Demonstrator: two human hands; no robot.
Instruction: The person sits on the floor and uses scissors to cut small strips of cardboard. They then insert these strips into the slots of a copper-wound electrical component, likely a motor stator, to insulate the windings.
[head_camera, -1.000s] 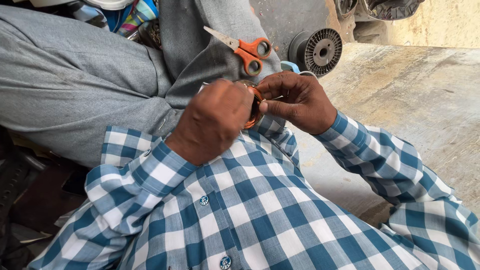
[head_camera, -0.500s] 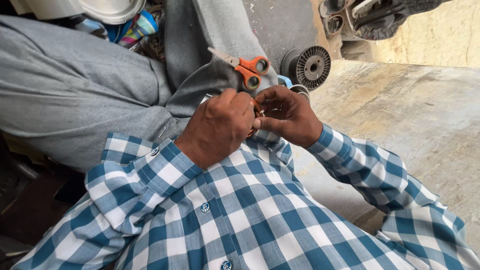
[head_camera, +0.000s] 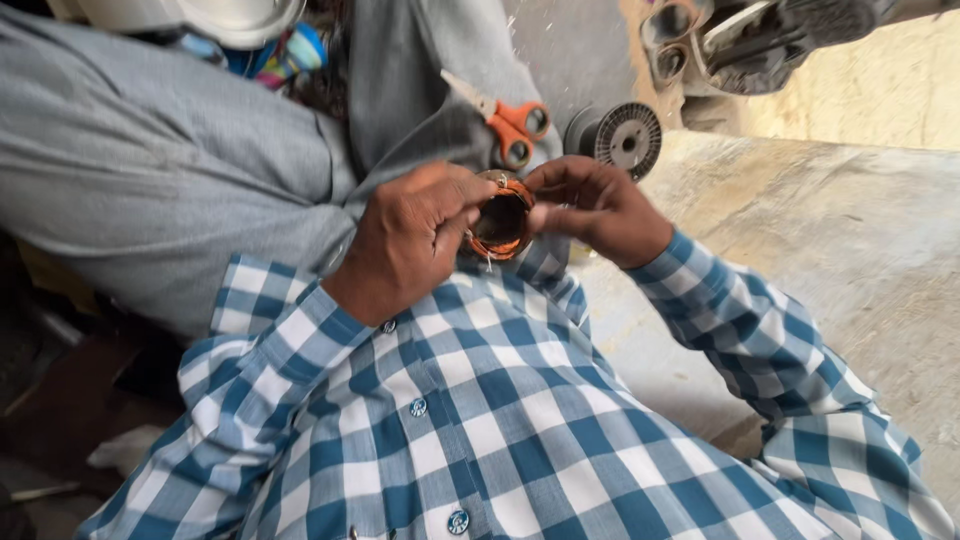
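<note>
The person holds a small round motor stator with copper windings (head_camera: 500, 217) between both hands, raised in front of the chest over the lap; the left hand (head_camera: 405, 240) is closed around its left side, thumb and fingers pressed on the rim; the right hand (head_camera: 597, 208) pinches the right edge with curled fingertips, so both hands are grasping the same piece; a thin bit of wire hangs from its lower edge. The ring's hollow centre faces the camera and looks dark, with nothing to be made out inside it. Both arms wear a blue-and-white checked shirt (head_camera: 500, 420). Just behind the hands, orange-handled scissors (head_camera: 508, 120) lie on grey cloth (head_camera: 150, 170) that covers the left part of the view; beside the scissors, to the right, a dark spool (head_camera: 622, 135) lies on its side with its round flange turned to the camera. At the top left sits the edge of a white round container (head_camera: 215, 18); its contents cannot be seen. A worn pale concrete floor (head_camera: 830, 230) spreads to the right, and a dark metal machine part (head_camera: 760, 40) sits at the top right.
</note>
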